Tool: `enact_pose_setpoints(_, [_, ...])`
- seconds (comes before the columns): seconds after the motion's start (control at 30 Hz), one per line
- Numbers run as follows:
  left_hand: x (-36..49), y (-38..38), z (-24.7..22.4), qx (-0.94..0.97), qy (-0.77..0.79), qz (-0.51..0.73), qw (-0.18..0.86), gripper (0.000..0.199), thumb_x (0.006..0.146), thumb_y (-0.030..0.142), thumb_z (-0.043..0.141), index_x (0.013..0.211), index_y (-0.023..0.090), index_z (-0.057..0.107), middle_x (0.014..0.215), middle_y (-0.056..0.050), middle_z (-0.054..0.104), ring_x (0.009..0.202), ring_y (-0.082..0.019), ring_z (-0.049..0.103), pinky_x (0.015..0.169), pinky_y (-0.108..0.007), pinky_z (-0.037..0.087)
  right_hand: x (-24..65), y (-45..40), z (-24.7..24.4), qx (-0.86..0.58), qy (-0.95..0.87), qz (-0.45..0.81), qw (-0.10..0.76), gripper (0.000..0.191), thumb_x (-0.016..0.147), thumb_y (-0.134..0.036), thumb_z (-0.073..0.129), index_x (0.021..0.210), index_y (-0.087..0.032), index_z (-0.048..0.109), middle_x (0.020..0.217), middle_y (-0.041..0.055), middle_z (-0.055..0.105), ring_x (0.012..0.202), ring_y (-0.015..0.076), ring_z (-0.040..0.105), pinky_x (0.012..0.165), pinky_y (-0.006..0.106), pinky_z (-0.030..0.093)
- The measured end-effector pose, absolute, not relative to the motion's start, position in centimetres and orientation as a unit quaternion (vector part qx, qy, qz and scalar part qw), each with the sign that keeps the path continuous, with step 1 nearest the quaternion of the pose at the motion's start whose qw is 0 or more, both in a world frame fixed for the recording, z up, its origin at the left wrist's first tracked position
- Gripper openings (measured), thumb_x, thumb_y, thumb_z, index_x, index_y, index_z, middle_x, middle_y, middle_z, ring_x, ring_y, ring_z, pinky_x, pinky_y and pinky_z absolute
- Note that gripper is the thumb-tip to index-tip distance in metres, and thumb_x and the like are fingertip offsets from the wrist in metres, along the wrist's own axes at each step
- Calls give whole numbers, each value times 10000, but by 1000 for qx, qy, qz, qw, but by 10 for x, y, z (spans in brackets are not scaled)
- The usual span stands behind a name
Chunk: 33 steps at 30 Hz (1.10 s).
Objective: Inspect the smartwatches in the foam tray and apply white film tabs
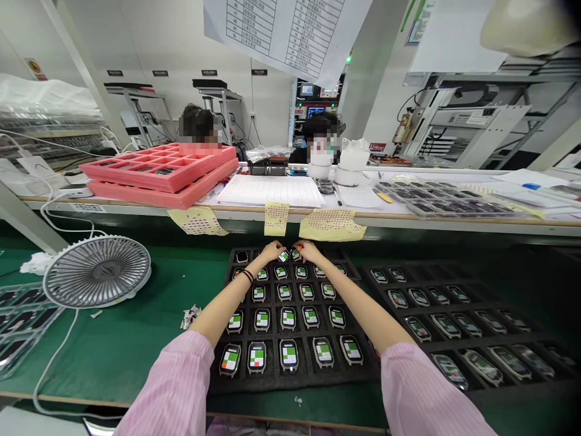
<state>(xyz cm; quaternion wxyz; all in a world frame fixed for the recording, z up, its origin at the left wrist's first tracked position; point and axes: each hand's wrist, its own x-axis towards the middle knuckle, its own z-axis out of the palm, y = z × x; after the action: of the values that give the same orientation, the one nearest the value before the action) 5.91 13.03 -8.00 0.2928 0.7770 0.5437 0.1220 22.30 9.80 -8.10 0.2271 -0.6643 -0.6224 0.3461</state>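
Observation:
Both arms reach to the far row of a black foam tray (313, 380) that holds several rows of smartwatch bodies without straps. My left hand (272, 250) is closed on a tilted smartwatch (284, 256), whose screen is lit green and white. Beside it, my right hand (309, 251) has its fingers closed at the edge of another lit smartwatch (296, 255). A small orange spot shows at those fingertips, too small to name. Nearer me, a lit smartwatch (288, 355) lies face up in the front row. Part of the far row is hidden behind my hands.
A second black tray (431, 278) with watches lies to the right. On the left stand a white fan (102, 272) with a trailing cable and a clear tray (27, 321). The shelf (390, 221) ahead carries pink foam trays (181, 194) and papers. Two people sit beyond.

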Motion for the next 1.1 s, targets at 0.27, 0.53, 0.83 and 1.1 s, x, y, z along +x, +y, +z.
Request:
enact_pose_setpoints(0.27, [49, 128, -79, 764, 493, 158, 385, 276, 941, 330, 561, 1158, 166, 605, 1218, -85, 598, 1041, -227, 609, 885, -412, 536, 249, 40, -63, -592, -684, 318, 284, 203, 933, -238, 533, 990, -142, 703, 966, 57, 701, 903, 189, 649, 814, 323, 504])
enact_pose_setpoints(0.53, [41, 125, -73, 659, 514, 215, 505, 342, 953, 347, 541, 1227, 143, 557, 1187, -108, 618, 980, -204, 646, 824, -384, 566, 258, -35, -5, -509, -685, 369, 368, 343, 923, -445, 499, 1053, -185, 681, 585, -38, 567, 434, 105, 553, 428, 212, 403])
enact_pose_setpoints(0.83, [9, 77, -52, 568, 454, 224, 649, 360, 870, 363, 649, 1178, 177, 644, 1033, -105, 723, 829, -223, 737, 740, -328, 613, 252, -65, 42, -465, -581, 357, 565, 294, 850, -460, 633, 978, -201, 688, 657, -6, 625, 472, 157, 669, 331, 203, 384])
enact_pose_setpoints(1.1, [-6, 28, -26, 568, 370, 319, 662, 551, 685, 283, 811, 1199, 188, 635, 1025, -70, 709, 905, -199, 701, 875, -383, 588, 221, -51, 12, -450, -531, 483, 531, 276, 793, -418, 698, 973, -211, 672, 736, -8, 619, 499, 142, 668, 357, 200, 401])
